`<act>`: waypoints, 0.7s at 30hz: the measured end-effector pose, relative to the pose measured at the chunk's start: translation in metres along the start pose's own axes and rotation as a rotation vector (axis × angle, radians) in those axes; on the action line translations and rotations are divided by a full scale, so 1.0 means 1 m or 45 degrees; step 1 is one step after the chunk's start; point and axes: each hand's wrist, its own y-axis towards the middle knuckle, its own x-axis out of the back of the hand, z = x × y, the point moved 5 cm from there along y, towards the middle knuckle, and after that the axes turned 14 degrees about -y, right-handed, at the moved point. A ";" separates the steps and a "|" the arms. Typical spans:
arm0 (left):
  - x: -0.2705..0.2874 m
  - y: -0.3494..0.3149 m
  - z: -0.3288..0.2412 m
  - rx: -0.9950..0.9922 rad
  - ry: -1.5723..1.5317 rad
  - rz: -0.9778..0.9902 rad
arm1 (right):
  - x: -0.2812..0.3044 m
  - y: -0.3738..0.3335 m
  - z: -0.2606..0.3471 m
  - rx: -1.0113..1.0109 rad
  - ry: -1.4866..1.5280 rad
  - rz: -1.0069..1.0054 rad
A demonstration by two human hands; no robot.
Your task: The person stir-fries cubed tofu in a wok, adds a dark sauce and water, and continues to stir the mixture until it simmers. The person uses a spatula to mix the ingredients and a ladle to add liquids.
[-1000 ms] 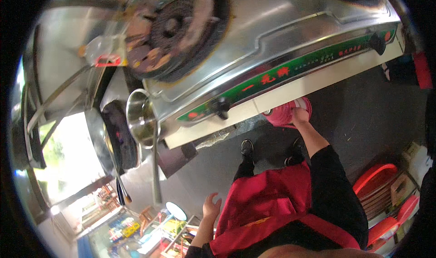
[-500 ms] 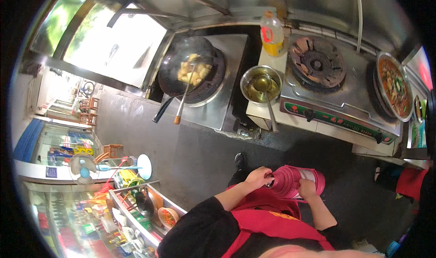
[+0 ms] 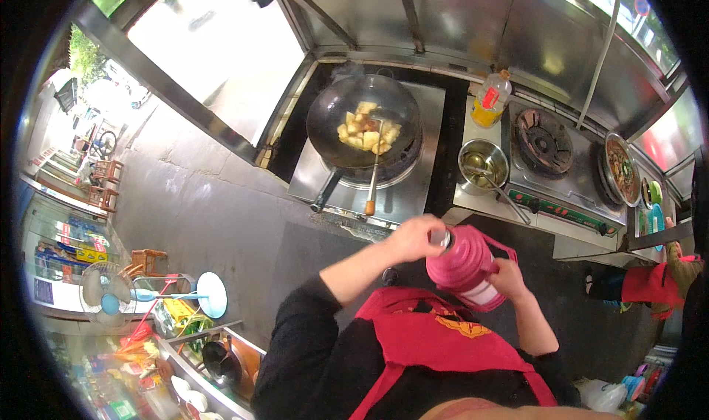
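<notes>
I hold a pink thermos flask (image 3: 465,263) in front of my red apron. My left hand (image 3: 415,237) grips the stopper at its top. My right hand (image 3: 509,278) clasps the flask's body from the right side, near its handle. Ahead on the steel stove stands a black wok (image 3: 362,128) with pale yellow food chunks, a ladle (image 3: 373,180) with a wooden handle resting in it.
A small steel pot (image 3: 484,163) with a ladle sits right of the wok, beside an empty gas burner (image 3: 543,141) and a bottle of yellow oil (image 3: 490,98). A dish of red food (image 3: 622,167) lies far right. A blue fan (image 3: 111,298) and shelves stand at left.
The view has swung round from the stove's side to face it. The flask has risen from low by my side to chest height, and my left hand has come onto its top.
</notes>
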 end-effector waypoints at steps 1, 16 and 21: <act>0.025 0.007 -0.006 -0.072 0.044 -0.004 | 0.015 0.008 0.028 0.061 -0.029 -0.042; 0.353 -0.064 -0.044 -0.369 -0.463 -1.085 | 0.122 0.139 0.253 0.080 -0.056 -0.271; 0.363 -0.174 0.072 -0.133 -0.337 -1.362 | 0.119 0.203 0.269 0.204 -0.452 -0.212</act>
